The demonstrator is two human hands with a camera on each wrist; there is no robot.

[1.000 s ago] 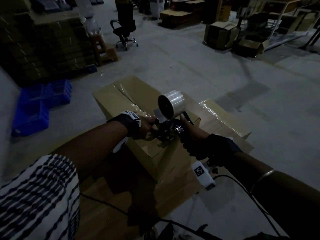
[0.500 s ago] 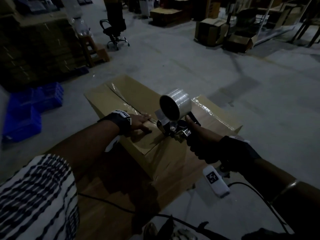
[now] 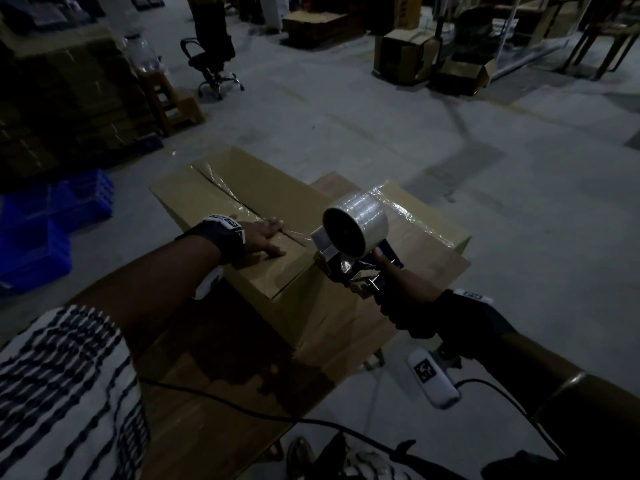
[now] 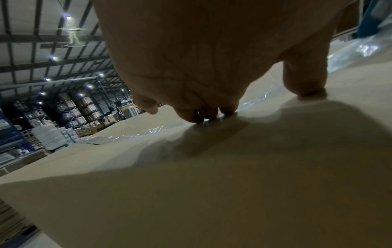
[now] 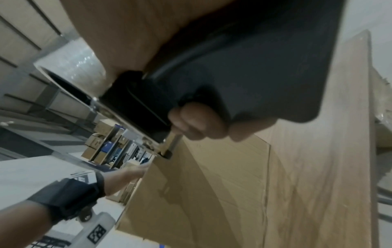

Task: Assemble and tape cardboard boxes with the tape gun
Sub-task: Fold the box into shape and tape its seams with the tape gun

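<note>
Brown cardboard box (image 3: 263, 202) on the wooden table (image 3: 221, 403), shiny tape along its top seam. Left hand (image 3: 258, 237) flat on the box top, fingers (image 4: 303, 80) straight, pressing down. Right hand (image 3: 401, 289) just off the box's near corner, fingers (image 5: 197, 124) wrapped tight around the tape gun (image 3: 353, 244).

No readable text, square coded tags on wrist cameras (image 3: 433, 377), wristband print (image 3: 227, 222) perhaps lettering, too blurred
</note>
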